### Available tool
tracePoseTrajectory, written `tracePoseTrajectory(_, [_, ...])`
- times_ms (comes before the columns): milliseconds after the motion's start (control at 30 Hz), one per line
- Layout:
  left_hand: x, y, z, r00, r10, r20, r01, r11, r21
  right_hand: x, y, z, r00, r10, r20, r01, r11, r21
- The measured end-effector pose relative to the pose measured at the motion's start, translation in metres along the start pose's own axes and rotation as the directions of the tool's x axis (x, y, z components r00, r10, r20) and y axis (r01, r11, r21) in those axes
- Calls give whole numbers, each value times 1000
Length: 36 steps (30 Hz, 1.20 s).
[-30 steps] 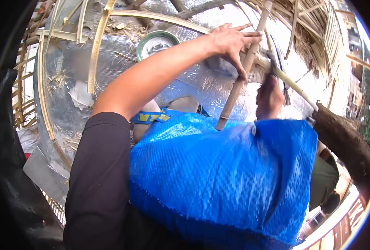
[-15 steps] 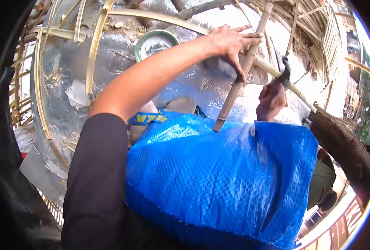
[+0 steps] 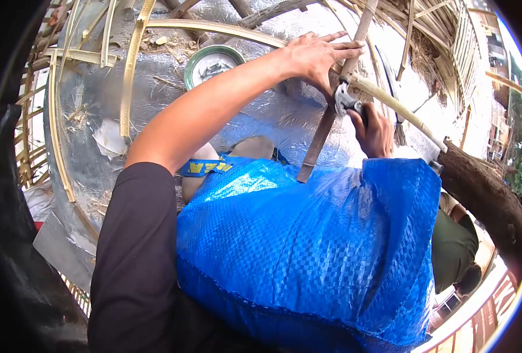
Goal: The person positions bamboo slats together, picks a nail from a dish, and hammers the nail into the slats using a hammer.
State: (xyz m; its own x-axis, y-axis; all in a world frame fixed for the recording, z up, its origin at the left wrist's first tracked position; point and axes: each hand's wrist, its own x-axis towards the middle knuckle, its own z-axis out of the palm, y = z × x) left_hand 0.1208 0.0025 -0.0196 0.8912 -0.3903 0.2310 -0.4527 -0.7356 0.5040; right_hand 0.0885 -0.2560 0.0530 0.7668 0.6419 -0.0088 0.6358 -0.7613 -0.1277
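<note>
A long wooden slat slants from the top of the view down to the blue woven sheet over my lap. It crosses a pale bamboo pole. My left hand steadies the slat near the crossing, fingers stretched over it and thumb side lower down. In my right hand is a hammer, its metal head against or just over the slat below the crossing. Whether a nail is under the head cannot be made out.
A green-rimmed bowl with small grey pieces, apparently nails, stands left of my forearm. Split bamboo strips lie on the silvery sheeting. A thick log is at the right, near another person's dark green clothing.
The hammer has swung left and down from beside the pole onto the slat, and my right hand has turned with it. My left hand stays at nearly the same spot on the slat.
</note>
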Motion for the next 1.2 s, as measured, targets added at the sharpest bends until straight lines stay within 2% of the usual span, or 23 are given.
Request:
tracePoseTrajectory(33, [0, 1, 0, 1000, 3, 0, -3, 1000, -1, 2, 3, 3, 995, 99, 31, -97, 994, -53])
tracePoseTrajectory(67, [-1, 2, -1, 1000, -6, 4, 6, 1000, 8, 2, 7, 3, 994, 100, 32, -98, 994, -55])
tracePoseTrajectory(133, [0, 1, 1, 1000, -16, 9, 16, 1000, 18, 4, 12, 1, 965, -230, -124, 230, 973, -16])
tracePoseTrajectory(167, [1, -1, 2, 1000, -4, -5, 4, 1000, 8, 6, 13, 3, 966, -228, -124, 228, 974, -14])
tracePoseTrajectory(233, [1, -1, 6, 1000, 14, -15, -14, 1000, -1, 10, 15, 8, 988, -80, -132, 65, 991, -117])
tracePoseTrajectory(300, [2, -2, 4, 999, 31, -45, -30, 1000, 5, 13, 21, 5, 971, -162, -174, 143, 983, -116])
tracePoseTrajectory(367, [0, 2, -3, 999, -6, 32, 5, 1000, 21, 8, 26, 6, 996, -91, -23, 87, 988, -128])
tracePoseTrajectory(400, [-1, 3, -1, 1000, -13, 16, 13, 999, 30, 14, 12, 5, 999, 29, -39, -33, 996, -89])
tracePoseTrajectory(433, [0, 5, 0, 1000, -16, -2, 16, 999, 36, 9, 14, 5, 999, 39, -38, -42, 995, -93])
tracePoseTrajectory(533, [1, 1, 2, 1000, 10, -25, -9, 1000, 19, 6, 21, 3, 982, -187, -24, 186, 982, -40])
tracePoseTrajectory(567, [1, 0, 5, 999, 17, -39, -17, 1000, -11, 7, 20, 5, 982, -185, -24, 184, 982, -38])
tracePoseTrajectory(633, [-1, 6, 6, 999, 11, -36, -11, 1000, 11, 7, 3, 2, 994, 110, -15, -111, 992, -55])
tracePoseTrajectory(667, [-1, 7, 4, 999, 5, -38, -4, 1000, 24, 2, 2, 2, 989, 142, -37, -141, 990, 29])
tracePoseTrajectory(767, [-4, 8, -10, 1000, -9, 3, 9, 1000, 20, -5, 7, 6, 979, -106, -174, 114, 993, 42])
tracePoseTrajectory(833, [-4, 12, -14, 994, -89, 66, 89, 996, 2, 4, -12, 3, 978, 198, -61, -183, 964, 194])
tracePoseTrajectory(867, [-1, 11, -12, 995, -82, 62, 82, 997, 2, 4, -7, 5, 971, 229, -73, -201, 940, 274])
tracePoseTrajectory(900, [3, 7, -9, 998, -49, 26, 49, 999, 17, 4, -1, 18, 938, 331, -99, -224, 801, 555])
tracePoseTrajectory(967, [0, 2, 4, 1000, 6, -22, -6, 999, 39, 4, -25, -7, 875, 483, 26, -251, 408, 877])
tracePoseTrajectory(1000, [-1, 5, -5, 1000, -10, 19, 10, 1000, 7, 8, -48, -20, 876, 471, -102, -121, 420, 900])
tracePoseTrajectory(1067, [-4, 9, -6, 999, -27, 40, 27, 1000, -2, 2, -53, -8, 849, 468, -246, -39, 520, 854])
tracePoseTrajectory(1133, [-2, 12, -19, 998, -45, 44, 45, 999, 3, 8, -60, -10, 857, 512, -60, -239, 498, 833])
tracePoseTrajectory(1167, [-3, 14, -23, 993, -76, 89, 78, 997, -19, 9, -61, -17, 787, 585, 199, -496, 407, 767])
tracePoseTrajectory(1200, [-4, 15, -25, 985, -104, 140, 111, 993, -41, 9, -62, -17, 770, 610, 187, -491, 378, 785])
